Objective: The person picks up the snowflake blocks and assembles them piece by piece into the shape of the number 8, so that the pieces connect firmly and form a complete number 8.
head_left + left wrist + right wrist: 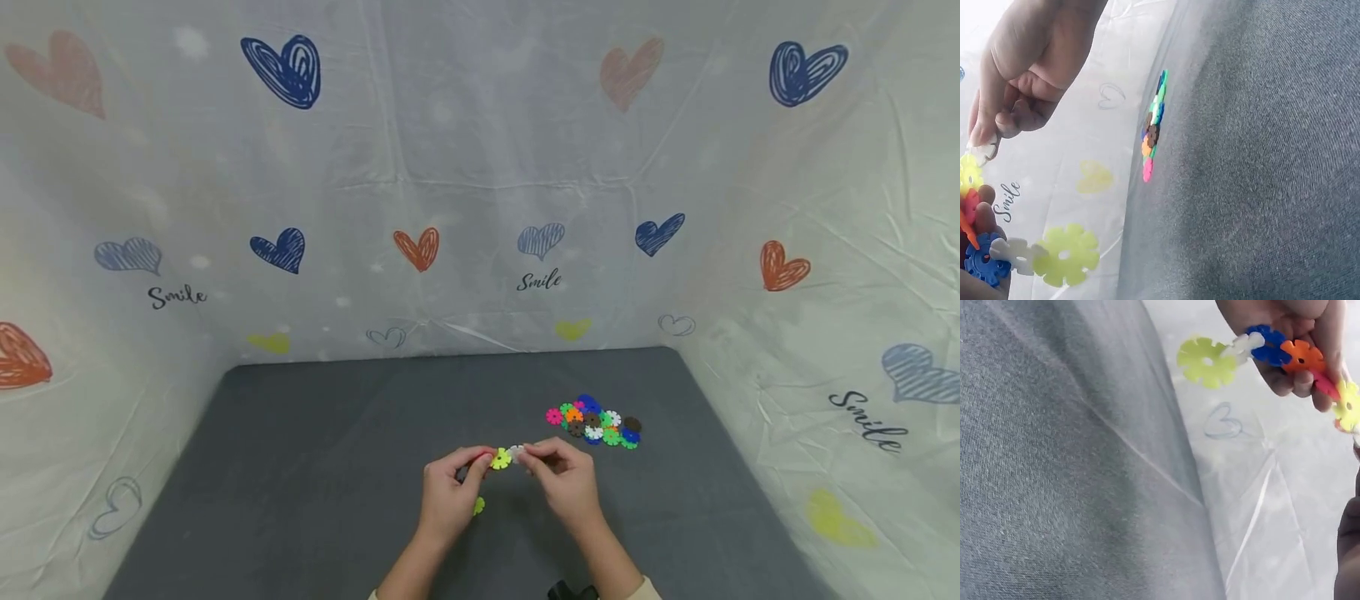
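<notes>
Above the table, my left hand [448,498] grips a chain of flower-shaped snowflake discs, its thumb and index finger pinching a pinkish-red disc. My right hand [572,485] pinches a white disc [516,452] at the chain's right end. Between the hands, a yellow disc [501,458] touches this white one; how deep their slots engage cannot be made out. In the right wrist view, an orange disc [1302,356], a blue disc [1269,345], another white disc [1244,347] and a yellow-green disc [1208,362] trail from the left hand. Its fingers partly hide the chain.
A loose pile of discs [592,419] in several colours lies on the dark grey table [337,467], beyond the right hand. A pale cloth [465,150] printed with hearts stands behind and on both sides. Some black object [572,590] shows at the bottom edge beside the right forearm.
</notes>
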Demonstrator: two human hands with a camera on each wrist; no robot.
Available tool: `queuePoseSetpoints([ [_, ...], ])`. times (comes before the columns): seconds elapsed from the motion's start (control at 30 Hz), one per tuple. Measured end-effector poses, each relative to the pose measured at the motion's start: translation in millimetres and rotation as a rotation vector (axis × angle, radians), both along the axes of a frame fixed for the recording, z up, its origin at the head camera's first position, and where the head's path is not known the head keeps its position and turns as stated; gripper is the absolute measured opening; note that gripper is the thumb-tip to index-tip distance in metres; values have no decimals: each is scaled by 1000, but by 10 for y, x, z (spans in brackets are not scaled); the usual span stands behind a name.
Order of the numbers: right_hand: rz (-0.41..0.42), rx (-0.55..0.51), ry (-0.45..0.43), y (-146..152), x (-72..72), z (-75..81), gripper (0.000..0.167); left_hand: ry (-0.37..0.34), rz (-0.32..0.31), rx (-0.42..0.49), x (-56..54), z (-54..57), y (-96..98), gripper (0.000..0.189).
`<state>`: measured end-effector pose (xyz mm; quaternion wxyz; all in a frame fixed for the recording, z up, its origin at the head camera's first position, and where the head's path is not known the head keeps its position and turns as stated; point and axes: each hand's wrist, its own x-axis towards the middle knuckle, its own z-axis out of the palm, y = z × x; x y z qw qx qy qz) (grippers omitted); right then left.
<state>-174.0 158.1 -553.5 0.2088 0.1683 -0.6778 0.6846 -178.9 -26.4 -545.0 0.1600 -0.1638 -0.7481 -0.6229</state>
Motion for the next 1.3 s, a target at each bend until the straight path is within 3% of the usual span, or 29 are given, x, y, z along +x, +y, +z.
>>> queuePoseSetpoints([
  [0.23, 44, -25, -45, 18, 4, -39, 10, -28, -36, -9, 3, -2, 9, 7],
  [0.4, 2, 6, -106, 14, -5, -22, 14, -213, -73, 47, 5, -59, 45, 12],
  [0.57, -54, 125, -193, 38, -31, -25, 20, -419, -138, 203, 4, -65, 74, 25],
  [0.67, -91, 130, -228, 50, -32, -22, 18, -486, -213, 248, -10, -38, 72, 31],
  [0.8, -132, 114, -271, 50, -31, 9, 17, -529, -299, 227, -23, -21, 76, 38],
  [0.87, -143, 113, -293, 50, -37, 34, 15, -538, -284, 199, -32, -22, 82, 45],
  [0.97, -146, 114, -330, 45, -35, 68, 11, -534, -177, 137, -47, -8, 87, 49],
  [1.07, -145, 129, -385, 33, -33, 93, 8, -524, -90, 47, -77, 22, 92, 40],
  [1.2, -144, 147, -448, 5, -44, 91, 4, -517, -104, -37, -119, 44, 119, 27],
  [1.3, -145, 168, -481, -16, -52, 88, 3, -528, -116, -31, -127, 38, 142, 24],
])
